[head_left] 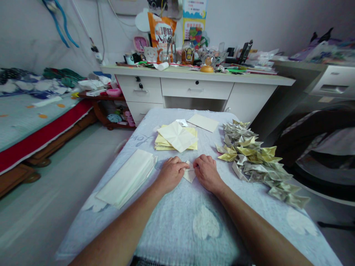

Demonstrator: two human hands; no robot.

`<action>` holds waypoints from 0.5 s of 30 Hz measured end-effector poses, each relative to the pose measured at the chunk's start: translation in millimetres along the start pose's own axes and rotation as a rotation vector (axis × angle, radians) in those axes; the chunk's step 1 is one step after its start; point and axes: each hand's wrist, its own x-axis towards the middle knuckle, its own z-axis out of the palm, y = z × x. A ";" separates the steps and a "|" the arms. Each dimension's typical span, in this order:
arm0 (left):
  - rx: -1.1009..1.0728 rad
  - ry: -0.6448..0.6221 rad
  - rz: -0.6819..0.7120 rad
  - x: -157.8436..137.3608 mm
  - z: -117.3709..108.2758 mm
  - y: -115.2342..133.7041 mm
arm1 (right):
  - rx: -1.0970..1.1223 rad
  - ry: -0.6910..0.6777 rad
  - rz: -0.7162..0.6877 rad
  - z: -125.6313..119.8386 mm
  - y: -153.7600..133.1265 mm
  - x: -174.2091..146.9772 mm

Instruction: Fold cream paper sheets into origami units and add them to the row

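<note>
A small piece of folded cream paper (189, 175) lies on the cloth-covered table between my two hands. My left hand (172, 173) is closed at its left edge, fingers pressing on the paper. From the other side my right hand (205, 170) grips the paper's right edge with curled fingers; its fingertips are partly hidden. Just beyond, a creased white square sheet (177, 136) rests on a stack of yellow paper (161, 143). To the right spreads a pile of folded paper pieces (257, 159), silver-grey and yellow with pointed ends.
A thick stack of white paper (126, 177) lies left of my left hand. Another flat sheet (203, 122) is at the table's far end. Behind stands a white desk (177, 77) crowded with objects. A bed (41, 122) is at left, a washing machine (327, 111) at right.
</note>
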 end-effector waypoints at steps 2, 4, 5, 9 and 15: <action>0.008 0.015 -0.026 2.5 0.8 3.1 | -0.023 0.005 0.009 0.1 -1.0 0.0; 0.013 0.035 -0.043 4.8 2.1 5.6 | -0.042 0.014 0.018 1.2 -1.4 0.3; 0.015 0.044 -0.052 5.8 2.8 6.4 | -0.050 0.020 0.022 2.0 -1.5 0.5; 0.024 0.060 -0.070 7.0 4.8 7.7 | -0.085 0.047 0.027 5.7 -2.1 0.6; 0.037 0.055 -0.086 6.6 5.2 7.3 | -0.106 0.061 0.041 7.3 -3.5 0.1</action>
